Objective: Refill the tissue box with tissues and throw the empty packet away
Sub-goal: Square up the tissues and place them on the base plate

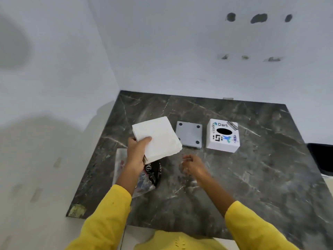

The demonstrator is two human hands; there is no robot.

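Our left hand clamps a thick square stack of white paper tissues above the dark marble counter. Our right hand hovers loosely curled, holding nothing. The crinkled clear plastic packet lies under our left wrist. At two o'clock from the stack stands the white stickered tissue box, with its grey square base plate between them.

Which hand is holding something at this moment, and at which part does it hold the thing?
The left hand holds the white tissue stack by its near-left corner, thumb on top. The right hand looks empty, though it is blurred.
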